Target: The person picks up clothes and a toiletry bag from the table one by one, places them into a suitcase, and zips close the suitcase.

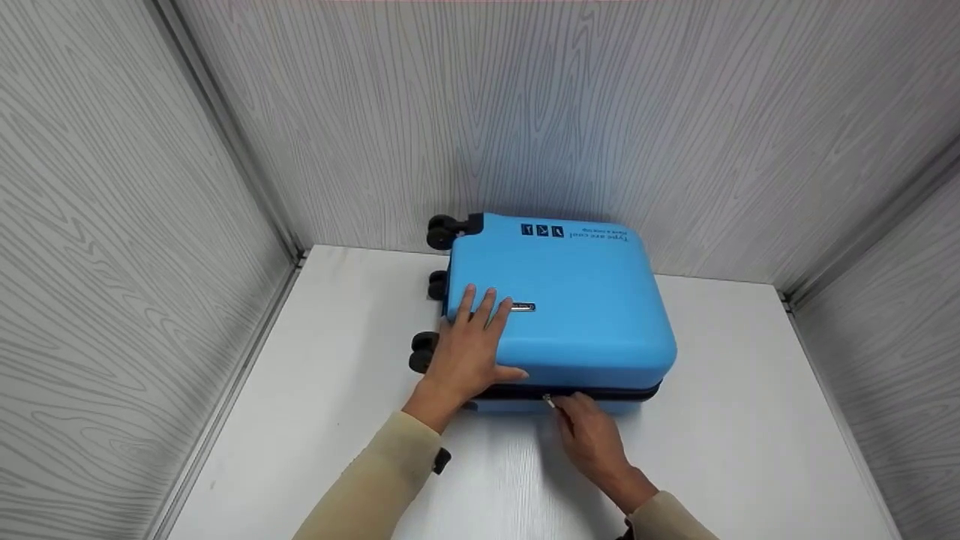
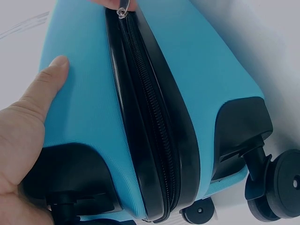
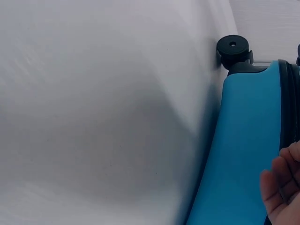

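A light blue hard-shell suitcase (image 1: 570, 300) lies flat on a white surface, its black wheels (image 1: 424, 352) towards the left. My left hand (image 1: 466, 352) rests on its top near the wheel end, fingers spread and straight, thumb along the front edge. With curled fingers, my right hand (image 1: 592, 439) pinches the zipper pull (image 1: 549, 401) on the front side. In the left wrist view, a metal slider (image 2: 123, 12) sits on the black zipper (image 2: 152, 101), which runs down between the two shells. The right wrist view shows only part of the right hand (image 3: 286, 187); the pull is hidden there.
White wood-grain panels rise at the back (image 1: 360, 135), left (image 1: 90, 262) and right (image 1: 892, 337) of the white tabletop (image 1: 337, 337). The suitcase stands close to the back panel. A small black label (image 1: 523, 307) is on its top.
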Action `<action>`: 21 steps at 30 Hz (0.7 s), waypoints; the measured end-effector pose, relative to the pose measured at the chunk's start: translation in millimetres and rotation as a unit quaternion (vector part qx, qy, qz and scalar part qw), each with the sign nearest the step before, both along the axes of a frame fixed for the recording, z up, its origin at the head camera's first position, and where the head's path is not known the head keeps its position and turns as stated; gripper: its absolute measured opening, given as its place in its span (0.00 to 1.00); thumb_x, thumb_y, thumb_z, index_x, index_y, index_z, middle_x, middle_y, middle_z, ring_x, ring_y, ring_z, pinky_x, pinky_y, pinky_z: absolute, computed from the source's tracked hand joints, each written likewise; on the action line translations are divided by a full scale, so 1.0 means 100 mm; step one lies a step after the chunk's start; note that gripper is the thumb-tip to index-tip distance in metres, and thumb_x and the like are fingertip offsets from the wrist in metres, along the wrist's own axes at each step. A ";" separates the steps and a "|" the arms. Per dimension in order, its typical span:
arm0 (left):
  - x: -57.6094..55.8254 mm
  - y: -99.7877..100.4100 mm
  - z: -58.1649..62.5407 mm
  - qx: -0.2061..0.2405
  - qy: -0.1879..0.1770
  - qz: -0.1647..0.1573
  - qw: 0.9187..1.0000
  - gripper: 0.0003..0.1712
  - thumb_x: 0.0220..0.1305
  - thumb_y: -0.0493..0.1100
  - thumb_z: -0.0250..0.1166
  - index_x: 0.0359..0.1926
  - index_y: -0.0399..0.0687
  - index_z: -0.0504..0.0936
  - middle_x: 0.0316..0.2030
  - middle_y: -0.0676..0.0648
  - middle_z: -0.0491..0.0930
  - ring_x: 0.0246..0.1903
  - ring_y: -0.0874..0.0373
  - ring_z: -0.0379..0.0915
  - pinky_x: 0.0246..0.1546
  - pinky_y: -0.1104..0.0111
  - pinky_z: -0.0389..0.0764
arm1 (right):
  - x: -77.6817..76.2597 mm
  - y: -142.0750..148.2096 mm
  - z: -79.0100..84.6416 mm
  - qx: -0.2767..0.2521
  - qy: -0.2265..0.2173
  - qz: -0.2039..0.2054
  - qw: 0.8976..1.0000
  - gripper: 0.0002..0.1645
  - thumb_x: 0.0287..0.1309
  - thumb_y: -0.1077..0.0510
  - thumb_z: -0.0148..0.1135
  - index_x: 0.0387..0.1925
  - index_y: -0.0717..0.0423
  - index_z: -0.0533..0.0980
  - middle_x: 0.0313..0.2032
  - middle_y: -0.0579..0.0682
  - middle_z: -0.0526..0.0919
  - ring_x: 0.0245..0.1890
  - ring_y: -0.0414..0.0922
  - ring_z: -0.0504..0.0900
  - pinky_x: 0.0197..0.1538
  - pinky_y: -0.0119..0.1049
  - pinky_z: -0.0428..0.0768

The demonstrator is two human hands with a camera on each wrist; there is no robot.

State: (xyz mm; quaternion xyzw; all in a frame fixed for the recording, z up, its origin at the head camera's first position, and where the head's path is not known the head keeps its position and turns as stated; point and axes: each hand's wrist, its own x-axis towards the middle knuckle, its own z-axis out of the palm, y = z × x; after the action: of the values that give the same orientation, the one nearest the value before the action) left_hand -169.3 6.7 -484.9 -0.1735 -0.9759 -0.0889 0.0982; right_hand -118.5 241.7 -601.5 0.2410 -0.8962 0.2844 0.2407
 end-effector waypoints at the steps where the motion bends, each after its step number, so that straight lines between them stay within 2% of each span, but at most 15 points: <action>1: 0.00 0.00 0.00 -0.001 0.000 0.000 1.000 0.69 0.52 0.79 0.73 0.85 0.53 0.55 0.84 0.42 0.52 0.84 0.39 0.39 0.63 0.30 0.72 | 0.00 0.00 0.00 -0.002 0.002 -0.006 1.000 0.08 0.61 0.68 0.73 0.41 0.57 0.84 0.33 0.50 0.83 0.33 0.46 0.83 0.34 0.42 0.83; 6: 0.00 0.01 0.00 -0.007 0.002 0.003 1.000 0.70 0.51 0.79 0.72 0.85 0.53 0.55 0.84 0.42 0.52 0.84 0.39 0.39 0.64 0.31 0.72 | 0.00 -0.04 -0.01 -0.011 0.022 -0.020 1.000 0.07 0.60 0.67 0.73 0.36 0.56 0.82 0.29 0.49 0.81 0.28 0.46 0.81 0.30 0.41 0.81; 12: 0.00 0.01 0.00 -0.009 0.000 0.005 1.000 0.70 0.51 0.80 0.72 0.85 0.53 0.55 0.84 0.42 0.52 0.84 0.39 0.39 0.64 0.31 0.72 | 0.00 -0.09 -0.05 -0.018 0.045 -0.019 0.999 0.07 0.60 0.67 0.74 0.36 0.56 0.81 0.29 0.49 0.80 0.27 0.45 0.80 0.29 0.41 0.80; 17: -0.01 0.01 0.00 -0.011 0.001 0.006 1.000 0.70 0.50 0.81 0.72 0.85 0.53 0.55 0.84 0.42 0.53 0.84 0.38 0.39 0.63 0.31 0.73 | 0.01 -0.12 -0.05 -0.019 0.050 -0.005 0.999 0.06 0.63 0.66 0.72 0.37 0.56 0.82 0.30 0.49 0.81 0.29 0.45 0.82 0.29 0.40 0.81; 21: -0.01 0.01 0.00 -0.012 0.005 0.004 1.000 0.70 0.50 0.81 0.71 0.84 0.53 0.56 0.83 0.41 0.53 0.84 0.38 0.40 0.63 0.31 0.74 | 0.02 -0.20 -0.03 -0.021 0.053 0.012 0.998 0.10 0.58 0.69 0.75 0.37 0.56 0.82 0.30 0.49 0.81 0.27 0.44 0.81 0.29 0.39 0.80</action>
State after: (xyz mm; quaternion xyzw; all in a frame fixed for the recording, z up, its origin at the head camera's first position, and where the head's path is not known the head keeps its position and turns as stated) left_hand -170.5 7.6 -484.9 -0.1711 -0.9771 -0.0757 0.1015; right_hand -116.9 222.2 -604.2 0.2613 -0.8729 0.2930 0.2897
